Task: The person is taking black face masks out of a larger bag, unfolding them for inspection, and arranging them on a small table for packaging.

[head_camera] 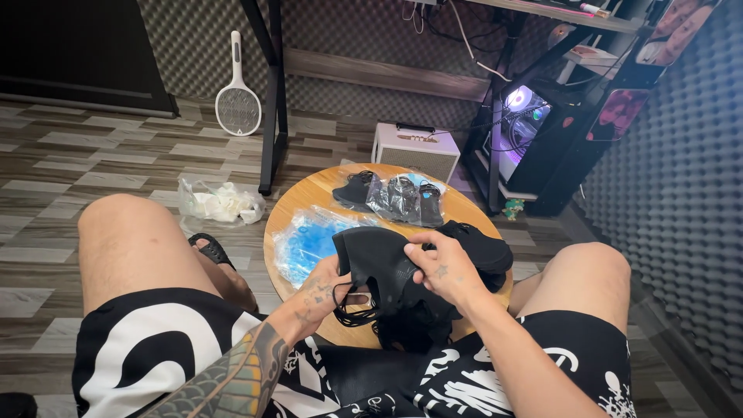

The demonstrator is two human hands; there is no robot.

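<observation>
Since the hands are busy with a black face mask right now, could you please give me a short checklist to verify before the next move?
1. Left hand on the black mask and its ear loops: ok.
2. Right hand pinching the mask's top edge: ok.
3. Loops untangled: cannot tell, they bunch below the left hand.
4. Bare space on the round wooden table: ok, at the left rim.
5. Bag of blue masks resting fully on the table: ok.
6. Pile of black masks steady: cannot tell, it lies at the table's right edge.

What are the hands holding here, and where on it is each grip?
Both hold a black face mask: the left hand grips its lower left edge by the ear loops, the right hand its upper right edge.
</observation>
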